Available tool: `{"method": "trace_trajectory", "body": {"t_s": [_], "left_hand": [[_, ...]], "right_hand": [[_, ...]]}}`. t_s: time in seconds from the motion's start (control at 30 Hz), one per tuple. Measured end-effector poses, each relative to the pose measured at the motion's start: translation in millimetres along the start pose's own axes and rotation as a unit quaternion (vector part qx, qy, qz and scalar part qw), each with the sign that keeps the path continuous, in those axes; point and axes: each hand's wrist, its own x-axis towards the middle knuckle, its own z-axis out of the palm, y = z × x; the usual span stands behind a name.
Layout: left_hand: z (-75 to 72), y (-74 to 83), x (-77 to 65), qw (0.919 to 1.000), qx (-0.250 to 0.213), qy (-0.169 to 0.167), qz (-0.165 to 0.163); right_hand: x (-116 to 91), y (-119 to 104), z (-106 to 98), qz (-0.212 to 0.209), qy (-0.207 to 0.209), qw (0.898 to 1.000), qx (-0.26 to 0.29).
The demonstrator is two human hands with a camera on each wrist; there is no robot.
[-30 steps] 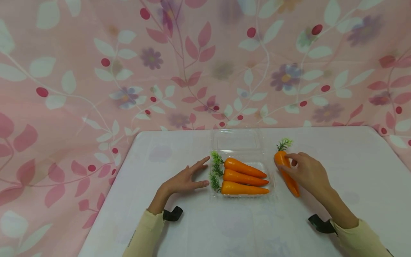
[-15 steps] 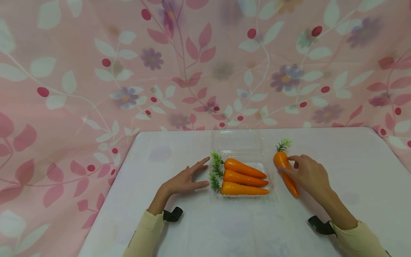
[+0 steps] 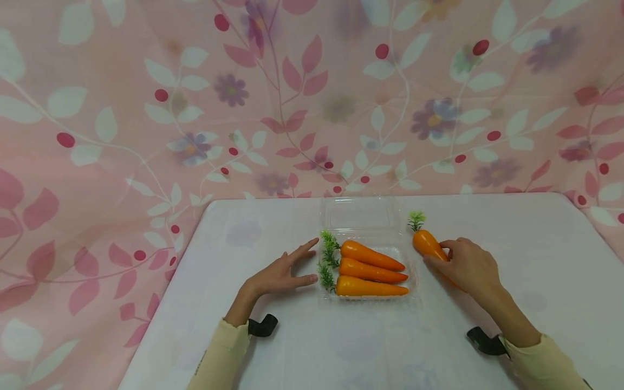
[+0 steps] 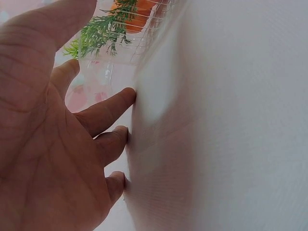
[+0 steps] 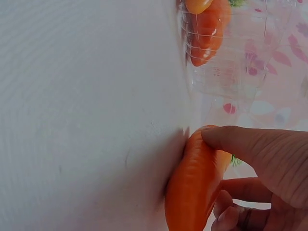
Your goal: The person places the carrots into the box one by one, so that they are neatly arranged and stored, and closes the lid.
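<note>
Three orange carrots (image 3: 372, 284) with green tops lie side by side in a clear plastic box (image 3: 414, 281), their tips toward the right. My left hand (image 3: 278, 275) is at the box's left side, fingers spread, its fingertips touching the tabletop in the left wrist view. To the right of the box, my right hand (image 3: 470, 268) grips a single carrot (image 3: 428, 244) between thumb and fingers. That carrot slants on the table, its leafy top pointing away and its lower part hidden by the hand. In the right wrist view the thumb (image 5: 231, 139) presses on the carrot's side.
The box's transparent lid (image 3: 361, 212) lies folded back behind it. A white cloth covers the table (image 3: 351, 346), whose far edge meets a pink floral curtain (image 3: 312, 97). Black wrist mounts (image 3: 263, 325) show at both sleeves.
The loose carrot has turned, its leafy top swinging left toward the box and its tip moving right under my right hand. My left hand and the boxed carrots stay put.
</note>
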Motion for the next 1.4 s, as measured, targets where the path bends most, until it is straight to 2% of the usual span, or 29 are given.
{"method": "trace_trajectory", "body": {"t_s": [0.2, 0.57, 1.13, 1.4], "left_hand": [[-0.7, 1.0, -0.3, 1.0000, 0.003, -0.001, -0.004], [-1.6, 1.2, 0.3, 1.0000, 0.003, -0.004, -0.004], [0.5, -0.3, -0.7, 1.0000, -0.004, -0.002, -0.004], [-0.6, 0.6, -0.3, 1.0000, 0.002, -0.006, -0.007]], "right_hand": [[1.6, -2.5, -1.5, 0.018, -0.016, 1.000, -0.008], [0.3, -2.5, -2.7, 0.036, -0.011, 0.999, -0.001], [-1.8, 3.8, -4.1, 0.052, -0.017, 0.998, 0.016], [0.5, 1.7, -10.9, 0.050, -0.006, 0.999, 0.022]]}}
